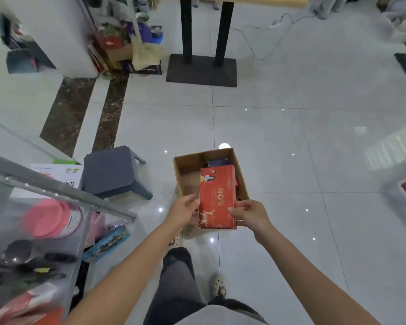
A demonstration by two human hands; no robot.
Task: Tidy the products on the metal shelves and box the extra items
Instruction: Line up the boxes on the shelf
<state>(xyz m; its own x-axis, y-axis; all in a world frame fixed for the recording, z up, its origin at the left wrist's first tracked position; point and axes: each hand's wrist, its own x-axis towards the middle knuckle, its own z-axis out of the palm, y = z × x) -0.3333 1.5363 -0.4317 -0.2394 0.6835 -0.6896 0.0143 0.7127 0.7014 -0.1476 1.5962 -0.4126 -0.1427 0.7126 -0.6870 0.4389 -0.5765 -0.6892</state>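
Red product box (217,195) held in both hands over the open carton: boxing step in hand.

Left hand (185,208) grips the box's left long edge with its fingers curled onto it, and right hand (250,213) pinches the right edge, thumb on the printed face. The box is tilted, its far end above the mouth of the cardboard carton (181,172), which sits on the floor (291,137) just ahead of the person's feet. A dark item (217,162) already lies at the carton's far end. I cannot tell whether the red box touches anything inside. Grey stool (110,170) stands left of the carton, and the metal shelf (56,186) with a pink-lidded tub (49,218) is near left. Judgement: an extra item is being packed. The next move calls for lowering it flat into the free space, then letting go with both hands.
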